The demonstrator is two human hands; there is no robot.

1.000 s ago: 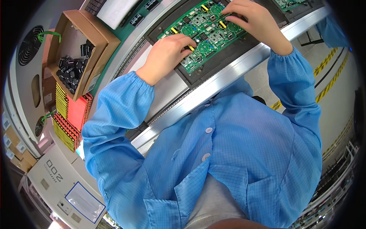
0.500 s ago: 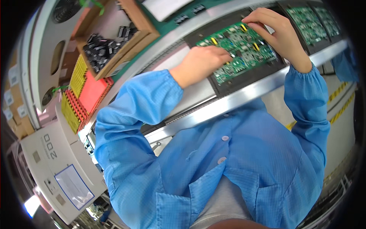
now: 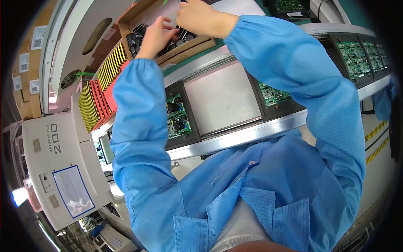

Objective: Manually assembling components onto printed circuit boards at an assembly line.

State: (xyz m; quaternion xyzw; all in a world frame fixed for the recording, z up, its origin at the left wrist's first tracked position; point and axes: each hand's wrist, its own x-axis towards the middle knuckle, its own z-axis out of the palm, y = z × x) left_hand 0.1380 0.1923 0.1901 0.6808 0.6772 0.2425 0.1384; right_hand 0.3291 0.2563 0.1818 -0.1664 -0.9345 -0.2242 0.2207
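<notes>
Both my hands reach over a cardboard box point(image 3: 194, 48) at the far left. Black cylindrical parts point(image 3: 179, 43), which look like capacitors, lie loose in it. My left hand point(image 3: 157, 37) is above the pile, its fingers bent and apart, with nothing clear in them. My right hand point(image 3: 199, 19) is beside it, further back and to the right. Its thumb and fingers come together near a small dark piece at the picture's top edge; what they grip is too small to make out. My right sleeve partly covers a green circuit board point(image 3: 272, 94) in a dark frame.
Another framed circuit board point(image 3: 178, 119) with large black parts sits beside my left sleeve. A metal rail point(image 3: 235, 135) runs along the near side. More framed boards point(image 3: 354, 59) stand at right. Red and yellow-black striped racks point(image 3: 93, 105) and a white machine point(image 3: 63, 147) are at left.
Both hands have left the circuit board and moved to the left and away, over the box. The whole view has shifted, and a framed board with black parts now shows by my left sleeve.
</notes>
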